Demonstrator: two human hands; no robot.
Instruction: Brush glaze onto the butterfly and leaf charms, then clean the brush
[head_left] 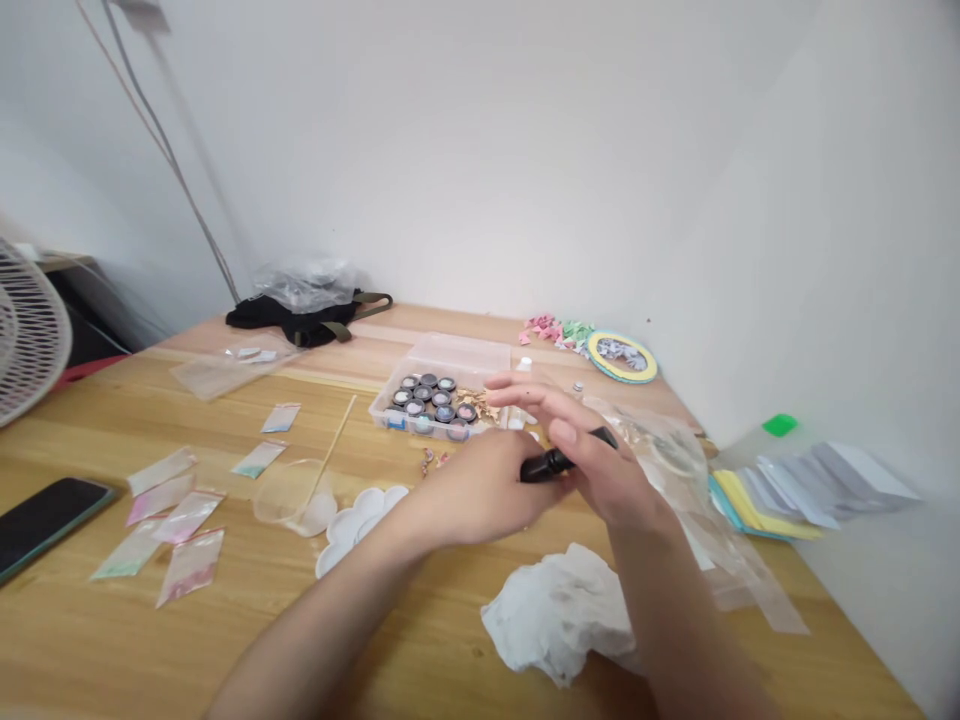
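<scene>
I watched from afar: plastic sachets (190, 566) lay on the worktop (90, 650). The left hand (472, 490) curled at a small black bottle (551, 464), its grip unclear; the right hand (592, 465) clenched it mid-body. It looked light, stiff, slippery; best held there.

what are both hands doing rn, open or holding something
left hand: closed, holding a black tube
right hand: curled over the same tube, holding it too
</scene>
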